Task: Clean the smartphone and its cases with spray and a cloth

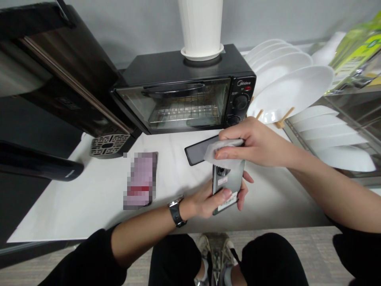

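My left hand (212, 200) is wrapped round a grey phone (233, 182), its back with camera and labels facing up. My right hand (242, 145) pinches a thin white cloth or tissue (222, 153) against the phone's upper end, covering part of it. Behind the tissue, a dark-framed phone or case (196, 152) lies on the white counter (172, 171), partly hidden by the tissue and my right hand. A blurred-out pinkish flat object (141, 174) rests on the counter further left.
A black toaster oven (184, 103) with a white pot (201, 28) on top stands at the back. White plates (293, 91) are racked at the right, beside more white dishes (333, 139). A dark appliance with a drip grate (109, 145) stands at the left.
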Demonstrator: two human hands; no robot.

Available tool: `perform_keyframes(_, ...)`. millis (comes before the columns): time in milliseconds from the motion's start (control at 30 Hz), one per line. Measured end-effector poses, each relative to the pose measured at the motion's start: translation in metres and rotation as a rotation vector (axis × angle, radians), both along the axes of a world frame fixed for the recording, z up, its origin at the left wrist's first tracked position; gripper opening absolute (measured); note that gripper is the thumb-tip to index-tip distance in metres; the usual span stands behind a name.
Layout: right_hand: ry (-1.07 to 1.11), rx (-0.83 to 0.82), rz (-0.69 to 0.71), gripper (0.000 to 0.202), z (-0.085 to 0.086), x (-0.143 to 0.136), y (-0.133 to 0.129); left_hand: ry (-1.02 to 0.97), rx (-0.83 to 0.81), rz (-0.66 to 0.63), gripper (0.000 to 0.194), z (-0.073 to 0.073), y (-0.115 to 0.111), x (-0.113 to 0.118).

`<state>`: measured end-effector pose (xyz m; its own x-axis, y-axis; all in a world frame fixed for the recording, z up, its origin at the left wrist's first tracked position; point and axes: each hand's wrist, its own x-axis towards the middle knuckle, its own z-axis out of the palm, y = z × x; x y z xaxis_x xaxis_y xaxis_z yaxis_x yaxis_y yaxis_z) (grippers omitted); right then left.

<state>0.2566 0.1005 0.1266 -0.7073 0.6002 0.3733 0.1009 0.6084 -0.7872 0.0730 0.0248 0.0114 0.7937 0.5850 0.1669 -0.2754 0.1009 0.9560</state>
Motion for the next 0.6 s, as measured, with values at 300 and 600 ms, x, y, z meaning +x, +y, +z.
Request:
perform_keyframes(300,0.049,-0.162,0.004,0.035,-0.0033,-0.0014,-0.0072,0.009,0.155,0.047,0.062,0.0008,0.0017,-0.0017)
perform_keyframes(600,0.037,-0.167,0.128,0.028,-0.0001,0.0013,-0.0036,0.028,0.189,0.078,0.065,0.0031,-0.0006,-0.0025)
